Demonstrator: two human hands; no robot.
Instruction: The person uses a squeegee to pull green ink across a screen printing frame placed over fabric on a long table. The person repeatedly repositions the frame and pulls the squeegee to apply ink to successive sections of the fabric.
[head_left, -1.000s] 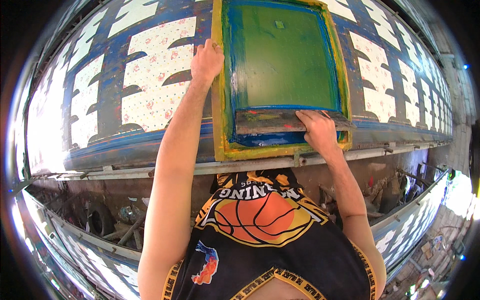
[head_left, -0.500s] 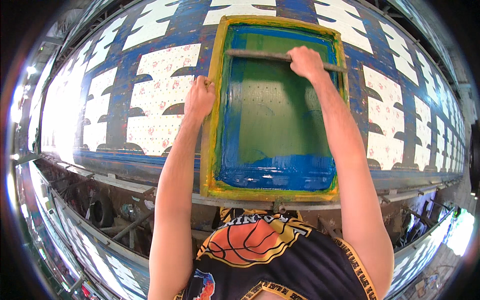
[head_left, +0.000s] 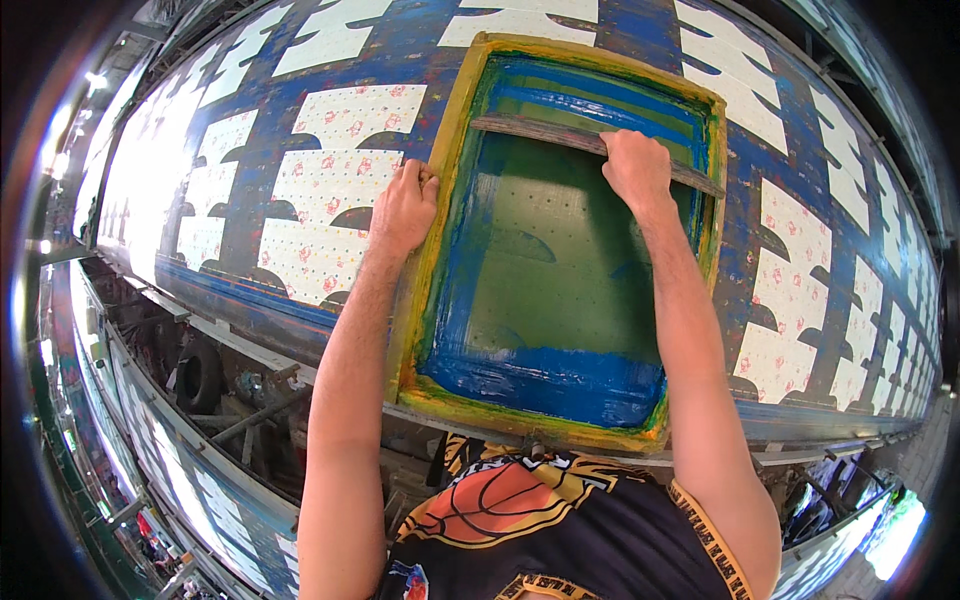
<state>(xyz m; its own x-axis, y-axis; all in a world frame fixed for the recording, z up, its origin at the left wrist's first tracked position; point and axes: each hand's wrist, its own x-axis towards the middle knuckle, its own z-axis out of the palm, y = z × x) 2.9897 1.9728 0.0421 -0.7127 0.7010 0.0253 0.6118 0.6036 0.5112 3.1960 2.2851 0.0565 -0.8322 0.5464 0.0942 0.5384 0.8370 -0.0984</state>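
Observation:
A screen-printing frame [head_left: 418, 300] with a yellow-green stained rim lies on the long table in front of me. Its green mesh [head_left: 560, 270] bears blue ink [head_left: 560, 385], pooled at the near end and streaked at the far end. Across the far part of the mesh rests a long, narrow squeegee [head_left: 545, 131]. My right hand [head_left: 637, 172] is closed over the squeegee, right of its middle. At the frame's left side, my left hand [head_left: 404, 208] has its fingers curled against the rim; its fingertips are partly hidden.
Patterned white cut pieces [head_left: 335, 180] with curved notches lie in rows on the blue-stained table [head_left: 240, 300], left, right and beyond the frame. Below the table's near edge are metal bars and a tyre [head_left: 198, 377]. Another table with white pieces [head_left: 225, 520] stands at lower left.
The squeegee has come slightly toward me with my right hand, and blue streaks now show beyond it. My view has turned, so the frame appears tilted. The left hand stays at the rim.

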